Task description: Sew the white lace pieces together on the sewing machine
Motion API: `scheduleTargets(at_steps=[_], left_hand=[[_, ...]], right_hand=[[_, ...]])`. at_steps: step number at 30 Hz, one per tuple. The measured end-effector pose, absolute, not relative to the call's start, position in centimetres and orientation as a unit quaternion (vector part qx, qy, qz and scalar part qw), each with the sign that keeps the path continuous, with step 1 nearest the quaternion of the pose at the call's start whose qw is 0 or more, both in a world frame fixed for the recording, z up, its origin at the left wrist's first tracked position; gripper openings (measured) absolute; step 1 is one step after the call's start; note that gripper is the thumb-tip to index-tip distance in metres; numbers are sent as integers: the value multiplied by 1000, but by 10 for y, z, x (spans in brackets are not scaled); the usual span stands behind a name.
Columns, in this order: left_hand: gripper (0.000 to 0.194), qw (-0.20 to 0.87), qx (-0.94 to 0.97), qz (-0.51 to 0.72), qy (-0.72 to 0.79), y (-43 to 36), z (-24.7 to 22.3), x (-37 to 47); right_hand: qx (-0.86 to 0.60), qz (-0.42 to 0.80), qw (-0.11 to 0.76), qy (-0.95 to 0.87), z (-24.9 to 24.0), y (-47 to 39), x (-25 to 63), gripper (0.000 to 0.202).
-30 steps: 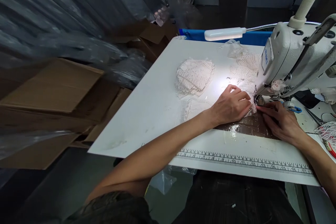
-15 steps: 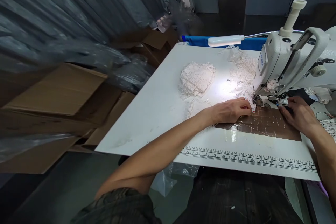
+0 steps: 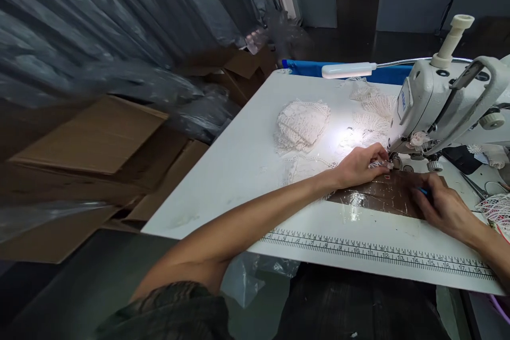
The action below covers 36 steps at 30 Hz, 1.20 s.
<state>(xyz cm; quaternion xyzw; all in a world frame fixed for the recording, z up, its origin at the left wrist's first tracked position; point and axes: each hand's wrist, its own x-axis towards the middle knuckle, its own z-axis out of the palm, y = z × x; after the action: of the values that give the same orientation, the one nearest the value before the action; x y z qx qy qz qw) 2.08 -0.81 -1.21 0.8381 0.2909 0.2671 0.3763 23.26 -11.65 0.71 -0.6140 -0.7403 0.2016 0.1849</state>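
My left hand [image 3: 362, 166] is closed in a pinch on a piece of white lace [image 3: 379, 164], just left of the presser foot of the white sewing machine [image 3: 416, 101]. My right hand [image 3: 442, 204] is closed around a small blue thing [image 3: 422, 190]; only its tip shows, so its kind is unclear. Both hands are over a brown, tape-covered plate [image 3: 370, 195] in front of the needle. A tiny red-edged tag [image 3: 387, 177] lies on the plate between them. More white lace [image 3: 372, 125] spreads behind my left hand under the lamp's bright spot.
A pile of lace pieces [image 3: 303, 125] sits on the white table [image 3: 223, 186], with another piece [image 3: 308, 169] by my left forearm. A ruler strip [image 3: 370, 252] runs along the front edge. Scissors [image 3: 474, 185] lie at right. Cardboard boxes [image 3: 91, 133] stand left of the table.
My right hand has come away from the machine's needle area toward me, and the blue tip now shows. My left hand has lifted slightly, with lace visible in its fingers. The view has shifted a little.
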Motion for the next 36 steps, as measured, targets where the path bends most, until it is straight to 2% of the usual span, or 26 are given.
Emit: scheduleTargets(at_steps=[4, 7, 9, 12, 23, 31, 36], left_hand=[[33, 493, 765, 255, 325, -5, -5, 17], [39, 559, 714, 250, 340, -2, -5, 13], [42, 584, 694, 237, 349, 0, -5, 11], [43, 594, 690, 227, 346, 2, -6, 10], [34, 537, 753, 254, 284, 10, -20, 6], [38, 511, 764, 264, 292, 8, -24, 9], [40, 476, 779, 260, 315, 7, -26, 12]], right_hand=[[-647, 89, 82, -753, 1, -100, 221, 39], [-670, 63, 7, -740, 1, -89, 215, 40], [-677, 52, -12, -734, 0, -83, 212, 38], [-668, 38, 9, -743, -4, -78, 211, 40], [-601, -12, 174, -780, -17, -69, 204, 63], [-596, -40, 189, -779, -19, -68, 204, 70], [-584, -40, 170, -793, -14, -65, 198, 66]])
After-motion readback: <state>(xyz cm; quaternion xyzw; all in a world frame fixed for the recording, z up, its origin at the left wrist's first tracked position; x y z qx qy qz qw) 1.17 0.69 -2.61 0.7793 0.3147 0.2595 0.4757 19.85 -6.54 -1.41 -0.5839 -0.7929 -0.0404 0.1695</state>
